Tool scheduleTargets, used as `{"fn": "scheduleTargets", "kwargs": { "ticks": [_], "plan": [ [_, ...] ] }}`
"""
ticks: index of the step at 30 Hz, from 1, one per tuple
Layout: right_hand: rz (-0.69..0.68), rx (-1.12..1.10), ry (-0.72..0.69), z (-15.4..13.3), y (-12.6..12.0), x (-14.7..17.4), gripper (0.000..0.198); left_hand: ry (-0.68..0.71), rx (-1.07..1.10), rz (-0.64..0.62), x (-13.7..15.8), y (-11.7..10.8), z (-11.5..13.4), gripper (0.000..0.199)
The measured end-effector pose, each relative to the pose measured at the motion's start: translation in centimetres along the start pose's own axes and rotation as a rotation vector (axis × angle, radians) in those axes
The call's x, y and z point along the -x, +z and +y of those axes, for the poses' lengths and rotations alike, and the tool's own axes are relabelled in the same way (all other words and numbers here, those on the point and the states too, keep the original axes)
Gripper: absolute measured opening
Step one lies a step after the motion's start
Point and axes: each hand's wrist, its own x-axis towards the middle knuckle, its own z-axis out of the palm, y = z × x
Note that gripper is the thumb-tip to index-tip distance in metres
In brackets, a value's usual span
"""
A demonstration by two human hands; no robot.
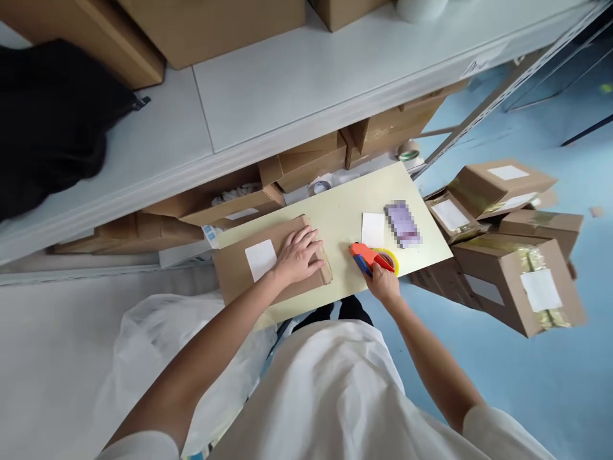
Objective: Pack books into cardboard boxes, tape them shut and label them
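Observation:
My left hand [297, 255] lies flat with fingers spread on top of a brown cardboard box [234, 265], near its right end. A white label [261, 259] is on the box beside the hand. My right hand [384, 284] is closed around an orange tape dispenser [366, 253] with a blue part and a roll of yellowish tape [394, 260]. The dispenser is just right of the box, over the pale yellow board [345, 204]. Beyond it on the board are a white paper [372, 229] and a pixelated purple item [403, 223].
Several taped cardboard boxes [512, 268] are stacked on the blue floor to the right. A grey shelf [297, 96] with large boxes and a black cloth [48, 121] overhangs the board's far side. Open boxes [239, 207] sit beneath it. Clear plastic [158, 345] lies at lower left.

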Motion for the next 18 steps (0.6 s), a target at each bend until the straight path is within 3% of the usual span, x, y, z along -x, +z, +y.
{"fn": "scheduleTargets", "kwargs": {
  "ticks": [4,7,10,12,15,18],
  "plan": [
    [-0.117,-0.470,-0.237,2.3,-3.3,0.8,0.022,-0.171,0.136,-0.041,-2.5,-1.3,1.5,0.038],
    [-0.271,-0.855,-0.438,3.7,-5.5,0.6,0.025,-0.295,0.460,-0.106,-5.2,-1.5,2.9,0.053],
    [-0.377,-1.056,-0.487,4.0,-6.3,-0.2,0.026,-0.441,0.839,-0.283,-7.6,-1.0,3.9,0.068],
    [-0.428,-1.113,-0.470,4.0,-6.1,-0.9,0.025,-0.497,0.959,-0.382,-8.8,-0.7,4.4,0.063],
    [-0.465,-1.112,-0.432,4.0,-5.7,-2.0,0.027,-0.461,0.927,-0.440,-10.2,-0.8,4.7,0.030],
    [-0.474,-1.157,-0.404,3.8,-5.3,-3.3,0.032,-0.413,0.711,-0.443,-11.8,-1.6,4.5,0.024]
  ]
}}
